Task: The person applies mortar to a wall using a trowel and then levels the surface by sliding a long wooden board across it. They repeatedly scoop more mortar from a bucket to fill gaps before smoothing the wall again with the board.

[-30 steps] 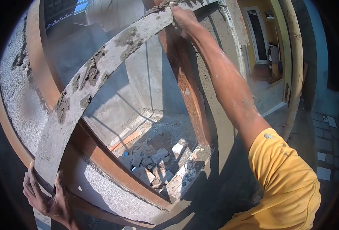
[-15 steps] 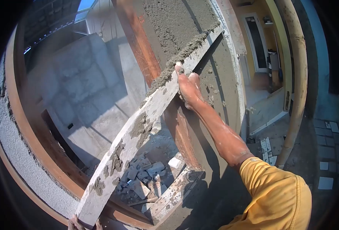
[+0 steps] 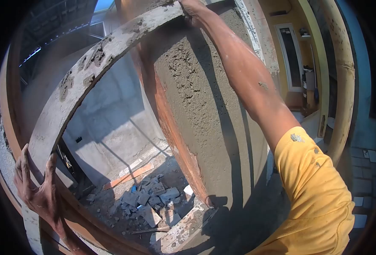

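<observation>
A long pale screed board (image 3: pixel 84 72), spotted with wet mortar, arcs across the upper left of the view; the lens bends its shape. My left hand (image 3: pixel 39 195) grips its lower end, thumb on one edge and fingers on the other. High up, near the top of the frame, my right hand (image 3: pixel 192 10) is closed on the board's upper part; its fingertips are partly hidden. Below the right arm lies the wet grey plaster (image 3: pixel 196 93) of a wall, rough and pitted in its upper middle and smoother lower down. More mortar sits along the board's top edge.
A reddish wooden frame post (image 3: pixel 173 127) borders the plaster. Through the opening, broken rubble (image 3: pixel 154 195) lies on the floor before a grey wall (image 3: pixel 111 97). A bamboo pole (image 3: pixel 343 72) stands at the right, near a doorway (image 3: pixel 290 55).
Both hands have moved up with the board, the right hand to the top of the frame and the left up and leftward. More of the plastered wall now shows beneath it.
</observation>
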{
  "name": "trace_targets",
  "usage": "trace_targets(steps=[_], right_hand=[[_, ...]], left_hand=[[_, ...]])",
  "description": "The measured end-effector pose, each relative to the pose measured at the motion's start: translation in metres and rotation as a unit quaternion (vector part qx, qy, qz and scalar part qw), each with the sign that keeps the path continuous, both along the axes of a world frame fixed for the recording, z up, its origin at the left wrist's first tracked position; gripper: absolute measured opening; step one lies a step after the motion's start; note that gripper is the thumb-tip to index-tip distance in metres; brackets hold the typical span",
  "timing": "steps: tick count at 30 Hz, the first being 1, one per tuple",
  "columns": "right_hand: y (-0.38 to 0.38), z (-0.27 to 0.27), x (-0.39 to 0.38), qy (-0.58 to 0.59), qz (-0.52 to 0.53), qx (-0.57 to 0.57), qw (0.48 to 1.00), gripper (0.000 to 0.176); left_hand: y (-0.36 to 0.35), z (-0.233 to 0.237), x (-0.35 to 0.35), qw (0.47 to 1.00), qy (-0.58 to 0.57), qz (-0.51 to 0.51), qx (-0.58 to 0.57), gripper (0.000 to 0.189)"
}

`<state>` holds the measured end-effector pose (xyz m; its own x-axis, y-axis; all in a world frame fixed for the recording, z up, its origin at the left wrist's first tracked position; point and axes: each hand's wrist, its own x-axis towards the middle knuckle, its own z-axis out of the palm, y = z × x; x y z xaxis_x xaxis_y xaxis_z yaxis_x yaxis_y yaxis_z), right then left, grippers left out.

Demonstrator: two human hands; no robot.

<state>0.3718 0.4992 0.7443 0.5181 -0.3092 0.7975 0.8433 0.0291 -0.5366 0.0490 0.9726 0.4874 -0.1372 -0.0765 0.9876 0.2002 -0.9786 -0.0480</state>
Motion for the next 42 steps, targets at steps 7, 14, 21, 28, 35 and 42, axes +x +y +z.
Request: trace_targets(steps=[7,14,21,28,35,42], right_hand=[[0.014,-0.124,-0.033,0.071,0.029,0.030,0.997,0.040],[0.010,0.056,-0.011,-0.041,-0.015,-0.019,0.999,0.049],[-0.002,0.104,0.002,-0.051,-0.020,-0.020,0.998,0.050],[-0.008,0.008,0.007,-0.016,-0.042,-0.005,0.999,0.051],[-0.010,0.051,0.007,-0.026,-0.049,-0.021,0.998,0.052],[-0.005,-0.030,0.000,0.005,-0.068,-0.012,0.998,0.053]], left_hand=[[0.007,-0.127,-0.023,0.999,0.043,0.020,-0.015,0.075],[-0.025,0.019,0.025,0.996,-0.070,0.045,-0.013,0.065],[-0.025,0.062,0.044,0.996,-0.074,0.051,0.013,0.063],[-0.005,-0.035,0.011,0.997,-0.018,0.070,0.041,0.062],[-0.019,0.030,0.030,0.995,-0.041,0.063,0.063,0.062],[0.014,-0.050,0.011,0.995,0.008,0.049,0.085,0.063]])
